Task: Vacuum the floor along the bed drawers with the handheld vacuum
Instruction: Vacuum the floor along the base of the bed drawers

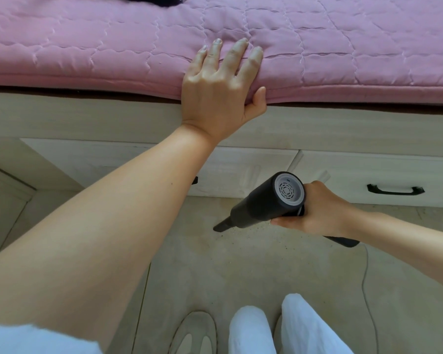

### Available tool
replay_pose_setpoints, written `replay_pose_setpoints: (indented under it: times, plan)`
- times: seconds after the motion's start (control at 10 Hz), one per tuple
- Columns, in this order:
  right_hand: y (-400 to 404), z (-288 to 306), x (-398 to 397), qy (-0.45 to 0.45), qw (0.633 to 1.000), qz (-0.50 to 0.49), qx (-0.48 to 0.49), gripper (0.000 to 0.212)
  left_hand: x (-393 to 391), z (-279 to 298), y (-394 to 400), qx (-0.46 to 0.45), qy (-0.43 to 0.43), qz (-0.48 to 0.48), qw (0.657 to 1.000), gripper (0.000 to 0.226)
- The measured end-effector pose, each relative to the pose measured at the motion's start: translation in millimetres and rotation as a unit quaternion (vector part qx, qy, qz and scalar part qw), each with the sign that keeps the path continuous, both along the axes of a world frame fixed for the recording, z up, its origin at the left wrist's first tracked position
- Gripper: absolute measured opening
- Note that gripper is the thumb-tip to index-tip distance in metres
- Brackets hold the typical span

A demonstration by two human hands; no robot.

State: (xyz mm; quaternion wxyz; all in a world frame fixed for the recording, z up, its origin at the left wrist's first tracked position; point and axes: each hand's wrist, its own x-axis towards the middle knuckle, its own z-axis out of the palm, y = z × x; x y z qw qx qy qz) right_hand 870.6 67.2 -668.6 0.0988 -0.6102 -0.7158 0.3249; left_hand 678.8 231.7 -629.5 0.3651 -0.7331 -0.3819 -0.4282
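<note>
From the head camera, the left hand (221,88) lies flat on the edge of the pink quilt (343,47) that covers the bed, fingers straight and spread on top, thumb hooked over the front edge. Its bare arm stretches up from the lower left, almost straight.

The right hand (315,213) comes in from the right with the wrist bent, fingers curled round the handle of the black handheld vacuum (266,200). The vacuum's round grey rear vent faces the camera, and its narrow nozzle (221,225) slopes down and to the left, with the tip at the pale floor (241,272) just in front of the bed drawers (241,169). Small dark specks lie on the floor beside the nozzle. A black drawer handle (394,189) sits to the right. A thin cable (366,284) trails over the floor below the right arm.
</note>
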Motion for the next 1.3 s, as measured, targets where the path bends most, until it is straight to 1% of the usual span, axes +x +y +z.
replay_pose_setpoints:
  times: [0.1,0.2,0.3,0.4,0.6,0.8,1.0,1.2,1.3]
  plan:
    - [1,3,-1,0.005,1.0,0.006,-0.018,0.021,-1,-1,0,0.002,0.008,0.003,1.0,0.049]
    - [2,4,-4,0.005,1.0,0.014,-0.011,0.019,-1,-1,0,0.005,0.011,0.003,1.0,0.048]
    - [4,5,-8,0.009,1.0,0.013,0.006,0.023,-1,0,0,0.006,0.01,0.003,1.0,0.048]
    - [6,5,-11,0.011,1.0,0.014,0.004,0.024,-1,0,-1,0.005,0.011,0.003,1.0,0.048]
    - [2,4,-12,0.027,0.998,0.044,-0.027,0.022,-1,0,0,0.004,0.008,0.0,1.0,0.048]
    - [-2,9,-12,0.016,0.995,0.081,-0.052,0.024,0,-2,0,0.005,0.006,0.0,1.0,0.048]
    - [-2,9,-11,0.018,0.996,0.076,-0.053,0.022,0,-2,1,0.005,0.003,0.0,1.0,0.048]
    - [-5,11,-9,0.039,0.988,0.101,-0.112,0.022,0,-1,0,0.005,-0.002,-0.001,1.0,0.047]
    - [-9,9,-12,0.053,0.982,0.119,-0.134,0.027,0,0,0,0.006,-0.001,0.0,1.0,0.047]
